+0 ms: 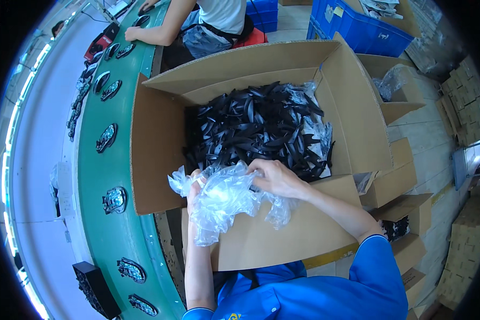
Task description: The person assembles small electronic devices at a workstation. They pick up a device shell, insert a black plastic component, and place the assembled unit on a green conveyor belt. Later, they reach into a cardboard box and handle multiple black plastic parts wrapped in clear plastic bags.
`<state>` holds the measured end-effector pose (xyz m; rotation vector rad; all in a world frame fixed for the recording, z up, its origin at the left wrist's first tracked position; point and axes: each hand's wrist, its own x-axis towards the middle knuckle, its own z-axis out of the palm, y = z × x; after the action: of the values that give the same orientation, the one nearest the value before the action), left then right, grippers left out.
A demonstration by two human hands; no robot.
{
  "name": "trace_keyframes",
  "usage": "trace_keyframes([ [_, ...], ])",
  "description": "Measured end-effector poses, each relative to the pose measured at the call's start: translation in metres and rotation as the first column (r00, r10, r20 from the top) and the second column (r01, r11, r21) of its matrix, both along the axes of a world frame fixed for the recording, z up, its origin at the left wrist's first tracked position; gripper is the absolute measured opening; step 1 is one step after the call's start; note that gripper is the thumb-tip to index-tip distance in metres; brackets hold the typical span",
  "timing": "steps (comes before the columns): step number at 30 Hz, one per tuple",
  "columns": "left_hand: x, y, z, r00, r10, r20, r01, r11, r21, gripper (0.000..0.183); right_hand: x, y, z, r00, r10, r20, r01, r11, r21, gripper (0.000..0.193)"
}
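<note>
A crumpled bundle of clear plastic bags (pixel 224 194) is between my hands, over the near flap of a big open cardboard box (pixel 282 224). My left hand (pixel 196 186) grips the bundle's left side, its fingers partly covered by the film. On the other side my right hand (pixel 272 176) pinches the plastic near its top edge. Just beyond, the box holds a heap of black curved plastic parts (pixel 245 125), with more clear film (pixel 317 130) along its right side.
To the left runs a green conveyor belt (pixel 98 176) carrying several black mouse-shaped assemblies (pixel 114 200). A black bin (pixel 96 290) stands at its near left. A co-worker (pixel 213 26) sits ahead beside the belt. Blue crates (pixel 352 26) and smaller cartons (pixel 392 176) line the right.
</note>
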<state>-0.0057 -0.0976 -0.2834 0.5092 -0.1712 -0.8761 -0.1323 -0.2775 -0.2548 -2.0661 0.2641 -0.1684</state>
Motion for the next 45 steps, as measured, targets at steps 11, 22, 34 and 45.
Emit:
trace_keyframes([
  [11,-0.002,-0.001,0.032,0.887,0.003,0.461,-0.237,0.861,0.45,0.022,0.003,-0.023,-0.01,0.99,0.135,0.035,-0.132,0.832,0.538,0.024],
  [22,0.006,-0.015,0.053,0.7,-0.083,0.709,-0.357,0.82,0.449,0.051,-0.006,-0.046,0.016,0.969,0.237,-0.066,-0.14,0.753,0.643,0.039],
  [34,0.001,-0.019,0.041,0.71,-0.132,0.692,-0.412,0.718,0.56,0.029,-0.005,-0.036,0.007,0.965,0.257,-0.044,-0.155,0.703,0.694,0.034],
  [45,0.016,-0.007,0.044,0.851,0.106,0.514,-0.333,0.867,0.372,0.049,-0.009,-0.037,-0.002,0.834,0.154,0.53,0.302,0.677,-0.672,0.015],
])
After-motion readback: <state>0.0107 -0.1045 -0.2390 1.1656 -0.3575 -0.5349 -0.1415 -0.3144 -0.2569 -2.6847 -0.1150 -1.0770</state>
